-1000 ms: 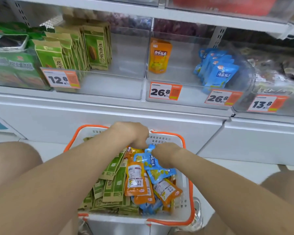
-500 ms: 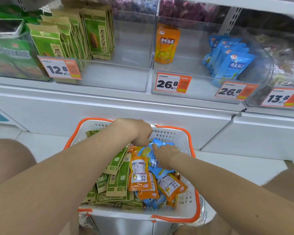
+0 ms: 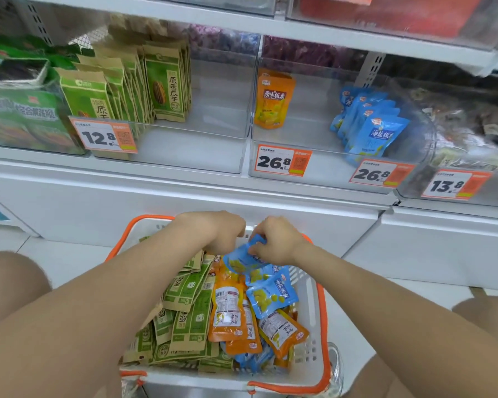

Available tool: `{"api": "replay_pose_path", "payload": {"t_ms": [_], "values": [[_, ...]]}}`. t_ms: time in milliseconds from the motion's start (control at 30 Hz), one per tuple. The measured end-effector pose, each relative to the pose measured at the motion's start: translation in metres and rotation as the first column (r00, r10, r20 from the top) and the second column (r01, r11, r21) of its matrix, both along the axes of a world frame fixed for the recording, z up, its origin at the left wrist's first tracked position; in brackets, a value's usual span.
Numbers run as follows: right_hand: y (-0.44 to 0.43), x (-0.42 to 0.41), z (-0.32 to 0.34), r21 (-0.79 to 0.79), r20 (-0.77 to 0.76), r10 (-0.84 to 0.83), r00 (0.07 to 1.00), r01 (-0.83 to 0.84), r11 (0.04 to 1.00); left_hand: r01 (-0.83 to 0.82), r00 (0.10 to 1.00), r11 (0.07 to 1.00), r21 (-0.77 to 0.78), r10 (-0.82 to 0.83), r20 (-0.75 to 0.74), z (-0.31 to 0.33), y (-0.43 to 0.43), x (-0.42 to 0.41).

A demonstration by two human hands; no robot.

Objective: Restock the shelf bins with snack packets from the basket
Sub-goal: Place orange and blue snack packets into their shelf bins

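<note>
Store aisle, white shelving w/ clear plastic bins (image 3: 242,156) across the upper half of the frame. White basket (image 3: 314,354) w/ orange rim sits lower centre, on a pale tiled floor (image 3: 69,254) in front of the white shelf base (image 3: 127,202).

Right hand (image 3: 276,239), centre frame, pinches the top edge of a blue packet (image 3: 242,258), fingers curled round it, lifted a bit over the pile. Left hand (image 3: 216,231) just beside it, at the far end of the basket; fingers curl down out of sight, can't tell if it holds anything.

Basket contents: green packets (image 3: 190,317) stacked on the left side, orange packets (image 3: 227,314) in the middle, more blue ones (image 3: 270,294) to the right.

Bins, left to right: upper left, green boxes (image 3: 20,116); then upright green seed packs (image 3: 164,87) behind a 12.8 tag (image 3: 104,137); centre bin w/ one orange pouch (image 3: 273,99) standing at the back, 26.8 tag (image 3: 282,160); right of it a row of blue pouches (image 3: 377,124), another 26.8 tag (image 3: 380,173); far right a bin of dark mixed packs, blurry, 13.8 tag (image 3: 454,185).

Shelf above carries more bins; contents reddish, unclear. Bare knees at lower left & right frame edges.
</note>
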State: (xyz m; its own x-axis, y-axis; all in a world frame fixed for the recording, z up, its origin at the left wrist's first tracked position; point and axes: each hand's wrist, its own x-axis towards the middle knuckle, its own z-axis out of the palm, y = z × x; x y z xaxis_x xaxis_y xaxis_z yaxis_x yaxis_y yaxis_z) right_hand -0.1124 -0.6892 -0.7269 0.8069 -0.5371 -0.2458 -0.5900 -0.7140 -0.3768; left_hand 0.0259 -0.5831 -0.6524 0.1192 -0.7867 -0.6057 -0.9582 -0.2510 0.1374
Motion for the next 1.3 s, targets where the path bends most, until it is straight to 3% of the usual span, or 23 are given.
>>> {"api": "replay_pose_path", "payload": {"t_ms": [100,200,367,500,667,733,900,1000,1133,1300], "values": [[0.004,0.001,0.030,0.012,0.088,0.060,0.994,-0.061,0.998,-0.148,0.975,0.985,-0.085,0.131,-0.180,0.007,0.003,0.005],[0.006,0.003,0.062,-0.009,0.147,0.113,0.983,-0.113,0.994,-0.323,0.888,0.937,-0.136,0.250,-0.386,0.016,0.006,0.003],[-0.002,-0.004,0.105,0.038,0.273,0.065,0.960,-0.078,0.996,-0.609,0.508,0.793,-0.010,0.380,-0.773,0.033,0.012,-0.001],[-0.010,-0.012,0.131,0.066,0.375,0.009,0.927,-0.037,0.997,-0.692,0.256,0.718,0.075,0.340,-0.905,0.040,0.009,0.000],[-0.021,-0.018,0.158,-0.071,0.394,-0.027,0.919,0.060,0.996,-0.730,0.148,0.682,0.036,0.209,-0.967,0.050,0.000,-0.015],[-0.025,-0.021,0.171,-0.187,0.362,0.035,0.931,0.036,0.982,-0.756,0.190,0.652,-0.057,0.136,-0.972,0.055,-0.007,-0.026],[-0.042,-0.033,0.212,-0.307,0.377,0.110,0.920,0.012,0.952,-0.666,0.640,0.477,-0.574,-0.031,-0.768,0.070,-0.033,-0.050],[-0.062,-0.048,0.236,-0.343,0.499,0.117,0.859,0.072,0.937,-0.508,0.828,0.345,-0.790,-0.059,-0.558,0.077,-0.052,-0.062],[-0.101,-0.068,0.237,-0.380,0.582,0.050,0.812,0.217,0.899,-0.426,0.892,0.275,-0.862,-0.034,-0.451,0.081,-0.082,-0.080],[-0.139,-0.082,0.218,-0.402,0.569,-0.049,0.821,0.329,0.854,-0.358,0.923,0.377,-0.854,0.006,-0.384,0.080,-0.130,-0.096]]}}
